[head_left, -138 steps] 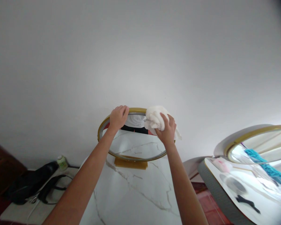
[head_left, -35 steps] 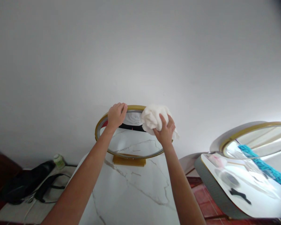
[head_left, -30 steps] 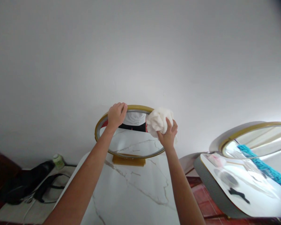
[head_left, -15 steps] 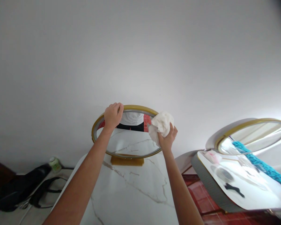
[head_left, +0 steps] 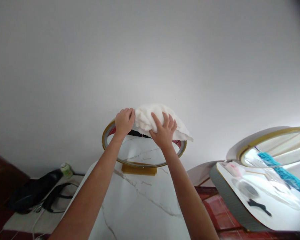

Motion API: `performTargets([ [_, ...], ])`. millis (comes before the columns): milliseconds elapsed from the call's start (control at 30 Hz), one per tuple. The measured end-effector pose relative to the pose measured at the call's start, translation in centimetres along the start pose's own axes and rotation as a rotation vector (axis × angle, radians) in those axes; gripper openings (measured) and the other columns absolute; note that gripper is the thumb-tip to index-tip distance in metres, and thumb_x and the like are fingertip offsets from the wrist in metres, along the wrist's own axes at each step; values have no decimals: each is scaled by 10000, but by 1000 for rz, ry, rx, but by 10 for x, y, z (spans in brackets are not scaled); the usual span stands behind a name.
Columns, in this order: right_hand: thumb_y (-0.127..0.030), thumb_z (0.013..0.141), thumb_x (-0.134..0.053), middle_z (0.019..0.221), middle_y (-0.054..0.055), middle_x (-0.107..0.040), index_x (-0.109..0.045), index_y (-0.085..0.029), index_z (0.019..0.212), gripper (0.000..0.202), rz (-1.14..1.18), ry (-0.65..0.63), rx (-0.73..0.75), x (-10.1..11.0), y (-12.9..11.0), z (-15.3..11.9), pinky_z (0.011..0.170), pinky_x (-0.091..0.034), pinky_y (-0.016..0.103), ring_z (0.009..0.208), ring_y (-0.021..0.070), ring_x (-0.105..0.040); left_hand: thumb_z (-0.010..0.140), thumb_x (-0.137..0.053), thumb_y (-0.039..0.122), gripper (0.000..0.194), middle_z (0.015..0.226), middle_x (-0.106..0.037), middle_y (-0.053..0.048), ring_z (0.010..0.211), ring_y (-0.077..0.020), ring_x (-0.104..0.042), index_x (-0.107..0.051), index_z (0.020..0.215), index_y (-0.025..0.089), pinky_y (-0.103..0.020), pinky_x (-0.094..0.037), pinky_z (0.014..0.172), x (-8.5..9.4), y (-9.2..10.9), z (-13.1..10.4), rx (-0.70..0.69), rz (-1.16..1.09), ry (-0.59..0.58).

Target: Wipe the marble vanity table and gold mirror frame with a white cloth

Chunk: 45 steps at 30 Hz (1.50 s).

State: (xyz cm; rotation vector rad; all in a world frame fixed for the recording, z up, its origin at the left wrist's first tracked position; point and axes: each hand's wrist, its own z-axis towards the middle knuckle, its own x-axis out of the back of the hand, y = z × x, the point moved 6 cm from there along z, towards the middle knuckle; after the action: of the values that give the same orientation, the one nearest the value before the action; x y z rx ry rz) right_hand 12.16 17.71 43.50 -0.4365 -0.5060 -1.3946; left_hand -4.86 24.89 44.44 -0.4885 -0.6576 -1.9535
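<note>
A gold-rimmed oval mirror (head_left: 137, 153) stands on a gold base (head_left: 139, 170) on a white marble-patterned tabletop (head_left: 140, 206), close to the wall. My left hand (head_left: 124, 122) is closed over the upper left part of its rim. A white cloth (head_left: 150, 115) lies bunched over the mirror's upper edge, its pointed corner hanging past the right side. My right hand (head_left: 164, 129) presses on the cloth with its fingers spread over it. The cloth hides the top of the rim and much of the upper glass.
At the right, a second table (head_left: 242, 203) bears another gold-rimmed mirror (head_left: 277, 150), a blue fluffy item (head_left: 285, 175) and a black object (head_left: 260, 206). At lower left lie a black bag (head_left: 35, 191), black straps (head_left: 56, 198) and a green-labelled container (head_left: 66, 170).
My right hand has carried the cloth left and up, from the mirror's right edge to its top, and the cloth is more spread out. My left hand stays on the rim.
</note>
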Motion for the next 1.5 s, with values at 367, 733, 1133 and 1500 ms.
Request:
performTargets([
  [367,-421,759,-615,1375,61,-298,-373,-405,1334,624,7,43,41,-2,17,-3,990,-191,541,1249,345,-263,964,-218,359,382,818,-590,-45,835,-204,-522,-539,806,226,-316,-332,707,3,9,1,-23,-19,-27],
  [733,-457,739,-556,1315,122,-324,-348,-267,1341,665,145,107,-220,-14,93,-49,917,-316,520,1193,329,-336,968,-200,359,410,798,-584,-48,830,-203,-523,-555,812,227,-313,-328,704,0,3,3,-10,-14,-25],
  [1133,-474,725,-566,1242,146,-373,-307,-219,1347,720,211,151,-429,-29,127,-93,897,-339,536,1132,335,-379,965,-199,368,410,806,-594,-48,816,-209,-526,-563,835,231,-314,-318,691,-6,-1,4,-2,-1,8],
  [1500,-468,765,-558,1367,110,-275,-334,-320,1365,657,45,83,-193,-6,65,-35,935,-270,574,1220,359,-285,964,-205,359,398,813,-590,-55,832,-213,-517,-560,842,226,-324,-319,701,3,6,1,6,0,4],
])
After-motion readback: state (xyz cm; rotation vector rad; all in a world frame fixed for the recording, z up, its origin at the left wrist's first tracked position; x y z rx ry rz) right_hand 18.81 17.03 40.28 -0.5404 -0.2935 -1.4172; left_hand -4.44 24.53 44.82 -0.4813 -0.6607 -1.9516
